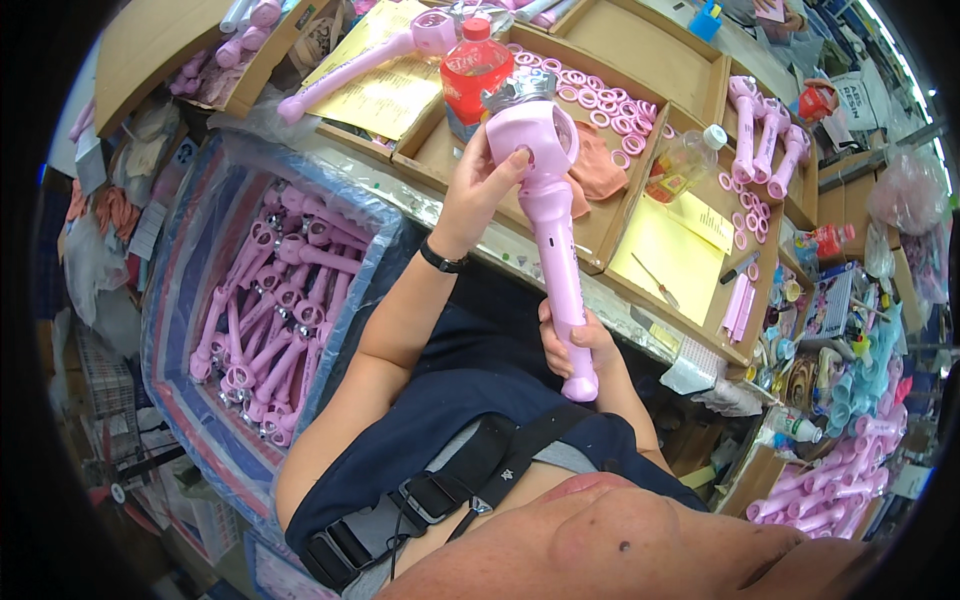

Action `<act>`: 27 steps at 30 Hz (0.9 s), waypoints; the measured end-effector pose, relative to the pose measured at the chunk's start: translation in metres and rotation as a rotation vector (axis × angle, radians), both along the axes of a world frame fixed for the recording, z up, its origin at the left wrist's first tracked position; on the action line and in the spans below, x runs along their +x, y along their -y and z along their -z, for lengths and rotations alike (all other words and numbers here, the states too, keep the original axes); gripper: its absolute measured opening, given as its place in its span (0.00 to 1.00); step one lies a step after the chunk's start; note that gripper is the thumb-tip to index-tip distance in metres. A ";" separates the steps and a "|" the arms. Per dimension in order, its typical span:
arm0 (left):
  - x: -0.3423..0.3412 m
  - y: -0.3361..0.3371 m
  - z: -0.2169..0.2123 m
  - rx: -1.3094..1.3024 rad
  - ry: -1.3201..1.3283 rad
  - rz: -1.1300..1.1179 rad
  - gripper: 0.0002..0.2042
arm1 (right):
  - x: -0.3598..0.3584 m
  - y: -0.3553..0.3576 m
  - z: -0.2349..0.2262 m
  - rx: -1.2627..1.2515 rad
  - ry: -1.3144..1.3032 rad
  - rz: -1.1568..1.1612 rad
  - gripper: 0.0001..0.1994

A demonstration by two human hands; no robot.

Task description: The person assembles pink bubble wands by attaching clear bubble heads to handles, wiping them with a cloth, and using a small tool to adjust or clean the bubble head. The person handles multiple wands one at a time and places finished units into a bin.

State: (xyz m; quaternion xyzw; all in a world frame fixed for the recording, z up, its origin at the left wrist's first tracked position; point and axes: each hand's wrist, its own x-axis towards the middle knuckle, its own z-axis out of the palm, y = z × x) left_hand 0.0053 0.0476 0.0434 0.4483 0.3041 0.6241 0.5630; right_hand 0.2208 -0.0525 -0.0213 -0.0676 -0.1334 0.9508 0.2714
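I hold a pink light stick [556,235] at a slant in front of my body. It has a hollow round head, topped with a silver crown-shaped piece [522,90]. My left hand [476,195] is closed around the side of the head, its thumb pressed on the pink surface. Lower down, my right hand [600,348] wraps the handle close to its bottom end. Behind the head, crumpled orange cloth [600,165] lies in a cardboard tray [590,245]. Next to the crown stands a red drink bottle [475,75].
A striped woven bag [172,290] at the left holds several pink light sticks [275,300]. Pink rings [625,125] fill part of the tray. Another light stick [365,70] lies on yellow paper. A screwdriver [657,282] and a clear bottle [690,165] lie at the right.
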 end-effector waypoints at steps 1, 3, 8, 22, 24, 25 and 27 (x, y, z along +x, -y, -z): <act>0.000 0.000 0.001 -0.002 0.040 0.033 0.28 | 0.000 0.000 0.000 -0.016 -0.053 -0.028 0.25; 0.000 -0.001 0.003 -0.017 0.109 0.125 0.27 | 0.000 -0.001 -0.002 -0.072 -0.188 -0.063 0.25; 0.007 -0.003 0.010 0.088 -0.184 -0.253 0.24 | -0.001 -0.003 -0.015 0.368 0.586 0.250 0.25; 0.018 -0.003 0.020 0.108 -0.290 -0.324 0.32 | -0.017 0.014 -0.022 1.157 1.819 0.576 0.27; 0.016 -0.003 0.020 0.127 -0.222 -0.286 0.30 | -0.015 0.013 -0.024 1.157 1.822 0.565 0.27; 0.015 -0.003 0.021 0.139 -0.177 -0.267 0.28 | -0.014 0.013 -0.026 1.176 1.759 0.583 0.28; 0.013 -0.004 0.022 0.137 -0.009 -0.195 0.25 | -0.013 0.012 -0.028 1.231 1.637 0.651 0.29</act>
